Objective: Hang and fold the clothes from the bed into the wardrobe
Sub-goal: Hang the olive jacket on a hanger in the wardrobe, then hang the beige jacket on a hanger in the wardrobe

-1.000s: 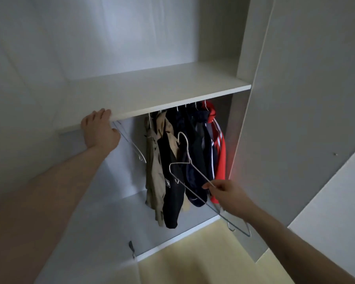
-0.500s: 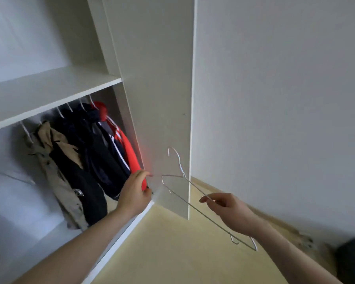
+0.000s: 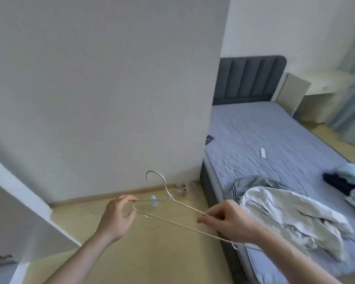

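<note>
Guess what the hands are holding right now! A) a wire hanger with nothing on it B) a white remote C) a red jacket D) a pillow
A: both the left hand and the right hand pinch a thin wire hanger, one at each end, and no garment hangs on it; the pale crumpled clothes lie on the bed.

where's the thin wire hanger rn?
Head view, lower centre: the thin wire hanger is held over the floor between left hand and right hand, beside the bed.
</note>
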Available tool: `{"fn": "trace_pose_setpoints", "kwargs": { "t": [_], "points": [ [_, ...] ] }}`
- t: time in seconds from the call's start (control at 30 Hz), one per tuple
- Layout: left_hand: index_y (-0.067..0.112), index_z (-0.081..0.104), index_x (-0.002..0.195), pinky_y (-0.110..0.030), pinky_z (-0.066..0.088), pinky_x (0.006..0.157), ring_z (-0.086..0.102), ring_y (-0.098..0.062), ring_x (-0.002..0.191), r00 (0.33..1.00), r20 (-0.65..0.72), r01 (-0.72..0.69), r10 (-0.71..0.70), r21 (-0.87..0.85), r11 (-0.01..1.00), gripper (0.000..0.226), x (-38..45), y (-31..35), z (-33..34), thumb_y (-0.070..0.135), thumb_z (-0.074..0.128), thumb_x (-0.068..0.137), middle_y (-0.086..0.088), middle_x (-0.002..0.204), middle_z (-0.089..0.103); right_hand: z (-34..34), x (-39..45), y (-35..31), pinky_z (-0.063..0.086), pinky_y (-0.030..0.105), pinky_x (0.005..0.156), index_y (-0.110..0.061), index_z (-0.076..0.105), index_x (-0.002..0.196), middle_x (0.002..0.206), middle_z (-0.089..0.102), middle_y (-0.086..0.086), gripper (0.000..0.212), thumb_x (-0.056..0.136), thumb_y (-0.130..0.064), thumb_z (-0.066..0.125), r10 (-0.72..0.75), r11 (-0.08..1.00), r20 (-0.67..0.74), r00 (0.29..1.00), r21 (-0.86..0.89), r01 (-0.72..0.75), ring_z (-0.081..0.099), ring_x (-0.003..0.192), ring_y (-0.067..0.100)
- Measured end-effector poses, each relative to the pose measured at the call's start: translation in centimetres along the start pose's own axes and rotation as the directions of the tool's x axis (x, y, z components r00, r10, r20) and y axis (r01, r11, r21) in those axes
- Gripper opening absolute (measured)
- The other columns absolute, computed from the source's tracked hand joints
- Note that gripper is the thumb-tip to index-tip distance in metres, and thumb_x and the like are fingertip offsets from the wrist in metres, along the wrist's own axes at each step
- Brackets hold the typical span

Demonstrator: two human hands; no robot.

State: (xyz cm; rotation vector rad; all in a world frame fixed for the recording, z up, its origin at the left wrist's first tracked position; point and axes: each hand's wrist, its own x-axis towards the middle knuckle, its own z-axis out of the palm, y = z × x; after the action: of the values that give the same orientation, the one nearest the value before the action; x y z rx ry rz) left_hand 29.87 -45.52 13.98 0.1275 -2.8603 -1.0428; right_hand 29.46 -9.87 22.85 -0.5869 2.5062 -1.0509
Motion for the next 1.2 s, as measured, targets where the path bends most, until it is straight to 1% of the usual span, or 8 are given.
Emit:
{"fn": "trace_pose_setpoints", "kwargs": {
  "t": [0.1, 0.23, 0.33, 0.47, 0.67, 0.8, 0.97, 1.2],
  "points": [
    [0.030, 0.072, 0.098, -0.012, 0.040, 0.085, 0.066, -0.011, 0.104, 0.994, 0.097, -0.046, 0.049, -0.029, 0.998, 0.022, 2.7, 4.8, 4.6, 0.013, 0.078, 0.085, 0.019, 0.101, 0.070, -3.3, -3.8, 4.5, 0.025, 0.027, 0.053, -0.039, 0.073, 0.072, 0.056, 0.030, -0.005, 0.028, 0.093, -0.054, 0.064, 0.086, 0.996, -0.119, 0.989, 0.024, -0.084, 0.025, 0.055, 0.009],
    [0.037, 0.068, 0.098, -0.023, 0.043, 0.090, 0.062, -0.010, 0.108, 0.949, 0.293, -0.113, 0.114, -0.020, 0.993, 0.021, 6.5, 10.2, 10.4, 0.021, 0.076, 0.088, 0.018, 0.105, 0.066, -6.0, -8.2, 9.6, 0.024, 0.023, 0.051, -0.032, 0.066, 0.065, 0.055, 0.028, -0.007, 0.038, 0.095, -0.056, 0.062, 0.200, 0.979, -0.278, 0.940, 0.103, -0.178, 0.024, 0.054, 0.008],
    [0.042, 0.065, 0.101, -0.030, 0.046, 0.100, 0.061, -0.007, 0.112, 0.898, 0.417, -0.155, 0.141, 0.001, 0.988, 0.021, 9.4, 14.0, 15.0, 0.027, 0.074, 0.089, 0.018, 0.112, 0.067, -7.4, -10.6, 12.9, 0.022, 0.022, 0.049, -0.028, 0.078, 0.085, 0.053, 0.030, -0.008, 0.035, 0.094, -0.059, 0.062, 0.300, 0.949, -0.374, 0.878, 0.215, -0.233, 0.024, 0.052, 0.009],
    [0.043, 0.064, 0.099, -0.022, 0.042, 0.094, 0.059, -0.005, 0.108, 0.809, 0.558, -0.215, 0.183, -0.010, 0.977, 0.020, 12.9, 18.8, 21.4, 0.028, 0.072, 0.090, 0.020, 0.111, 0.067, -9.1, -12.1, 17.7, 0.022, 0.027, 0.052, -0.040, 0.078, 0.085, 0.052, 0.033, -0.009, 0.026, 0.095, -0.057, 0.063, 0.422, 0.903, -0.458, 0.783, 0.295, -0.314, 0.026, 0.053, 0.010],
    [0.035, 0.069, 0.103, -0.018, 0.043, 0.083, 0.063, -0.008, 0.103, 0.687, 0.714, -0.207, 0.132, 0.018, 0.978, 0.016, 19.1, 22.6, 31.5, 0.027, 0.070, 0.089, 0.014, 0.111, 0.069, -10.7, -11.3, 25.6, 0.021, 0.025, 0.051, -0.043, 0.079, 0.090, 0.052, 0.035, -0.007, 0.029, 0.092, -0.062, 0.057, 0.566, 0.822, -0.528, 0.634, 0.418, -0.387, 0.028, 0.050, 0.006],
    [0.034, 0.069, 0.104, -0.020, 0.044, 0.088, 0.061, -0.012, 0.107, 0.616, 0.786, -0.195, 0.045, 0.097, 0.976, 0.017, 23.9, 23.7, 38.5, 0.028, 0.069, 0.088, 0.007, 0.116, 0.064, -12.6, -8.6, 31.2, 0.023, 0.029, 0.052, -0.047, 0.078, 0.091, 0.051, 0.040, -0.007, 0.020, 0.099, -0.036, 0.063, 0.672, 0.739, -0.532, 0.515, 0.516, -0.433, 0.031, 0.050, 0.005],
    [0.035, 0.063, 0.096, -0.018, 0.045, 0.088, 0.063, -0.015, 0.108, 0.523, 0.848, -0.196, -0.087, 0.219, 0.956, 0.012, 30.1, 24.1, 48.2, 0.027, 0.065, 0.087, 0.004, 0.114, 0.062, -14.3, -4.3, 39.1, 0.030, 0.024, 0.052, -0.051, 0.077, 0.090, 0.053, 0.049, -0.005, 0.028, 0.098, -0.027, 0.066, 0.754, 0.656, -0.524, 0.397, 0.569, -0.496, 0.038, 0.051, 0.004],
    [0.030, 0.066, 0.120, -0.027, 0.046, 0.100, 0.059, -0.021, 0.122, 0.447, 0.875, -0.275, -0.186, 0.332, 0.902, 0.033, 36.3, 23.3, 62.7, 0.028, 0.058, 0.088, 0.003, 0.140, 0.045, -13.0, 1.0, 50.9, 0.034, 0.025, 0.053, -0.046, 0.075, 0.082, 0.057, 0.055, 0.004, 0.034, 0.100, -0.019, 0.062, 0.858, 0.506, -0.445, 0.256, 0.647, -0.570, 0.043, 0.051, 0.011]
  ]
}}
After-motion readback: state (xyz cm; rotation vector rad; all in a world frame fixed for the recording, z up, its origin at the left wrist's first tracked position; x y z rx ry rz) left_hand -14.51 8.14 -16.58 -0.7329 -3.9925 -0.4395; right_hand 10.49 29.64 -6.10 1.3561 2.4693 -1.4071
